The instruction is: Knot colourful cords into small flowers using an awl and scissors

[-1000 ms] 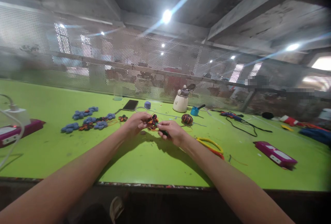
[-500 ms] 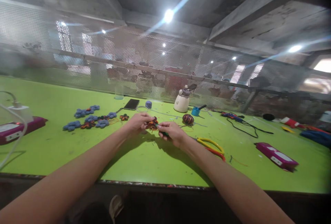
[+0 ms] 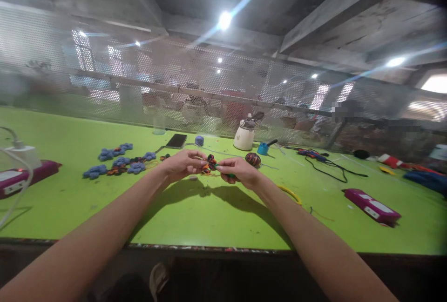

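Over the middle of the green table (image 3: 167, 227), my left hand (image 3: 184, 164) pinches a small crochet piece (image 3: 210, 164) in orange and dark multicoloured yarn. My right hand (image 3: 239, 171) is closed around a green-handled crochet hook (image 3: 217, 166), its tip at the piece; the fingers hide most of the handle. Just beyond my right hand lies a ball of multicoloured yarn (image 3: 253, 160). Left of my hands are blue crocheted flowers (image 3: 95, 171) and an orange-and-dark one (image 3: 117, 170). Yellow-handled scissors (image 3: 290, 194) lie partly hidden beneath my right forearm.
A phone (image 3: 176, 141), a blue yarn ball (image 3: 199, 140), a white jug (image 3: 244, 135) and a blue pot (image 3: 263, 148) stand towards the back. Purple power strips (image 3: 372, 206) lie at both sides, with cables. A perforated metal screen (image 3: 209, 92) runs behind the table.
Both hands have risen slightly and the crochet piece has turned between them, showing more of itself. My right forearm has shifted and now covers more of the scissors.
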Action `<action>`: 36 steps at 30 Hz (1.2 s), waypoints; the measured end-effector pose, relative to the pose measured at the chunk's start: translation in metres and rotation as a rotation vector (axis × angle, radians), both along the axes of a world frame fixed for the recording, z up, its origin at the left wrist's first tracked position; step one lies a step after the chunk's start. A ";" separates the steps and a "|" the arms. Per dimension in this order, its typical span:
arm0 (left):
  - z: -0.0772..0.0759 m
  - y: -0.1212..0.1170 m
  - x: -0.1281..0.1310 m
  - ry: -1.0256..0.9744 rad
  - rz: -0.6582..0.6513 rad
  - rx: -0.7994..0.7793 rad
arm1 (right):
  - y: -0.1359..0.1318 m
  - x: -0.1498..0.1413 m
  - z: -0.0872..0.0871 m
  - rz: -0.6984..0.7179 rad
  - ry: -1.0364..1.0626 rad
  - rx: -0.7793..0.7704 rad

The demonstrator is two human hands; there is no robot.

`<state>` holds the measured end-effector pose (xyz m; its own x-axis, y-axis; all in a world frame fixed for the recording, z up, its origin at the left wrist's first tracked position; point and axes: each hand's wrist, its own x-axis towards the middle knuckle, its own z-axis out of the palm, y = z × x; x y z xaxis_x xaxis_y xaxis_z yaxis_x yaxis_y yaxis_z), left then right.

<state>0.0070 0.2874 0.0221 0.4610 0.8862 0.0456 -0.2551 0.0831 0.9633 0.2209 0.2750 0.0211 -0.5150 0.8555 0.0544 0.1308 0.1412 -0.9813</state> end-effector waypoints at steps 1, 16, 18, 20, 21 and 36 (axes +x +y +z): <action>0.002 -0.001 -0.001 0.012 -0.015 0.000 | 0.001 0.003 0.001 0.023 -0.014 0.017; 0.006 0.001 -0.010 0.156 -0.132 0.041 | 0.000 0.023 0.019 0.036 -0.234 0.200; 0.007 0.000 -0.009 0.161 -0.127 0.036 | 0.000 0.025 0.019 0.026 -0.268 0.230; 0.007 -0.001 -0.009 0.162 -0.119 0.031 | 0.001 0.025 0.019 0.023 -0.292 0.270; 0.008 -0.002 -0.008 0.162 -0.115 0.029 | 0.000 0.025 0.019 0.023 -0.302 0.289; 0.008 0.000 -0.011 0.138 -0.136 0.021 | -0.008 0.021 0.025 -0.067 -0.370 0.458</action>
<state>-0.0039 0.2869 0.0296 0.5796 0.8149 -0.0086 -0.1085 0.0876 0.9902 0.2415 0.2673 0.0465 -0.5160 0.8184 0.2528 0.4761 0.5194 -0.7096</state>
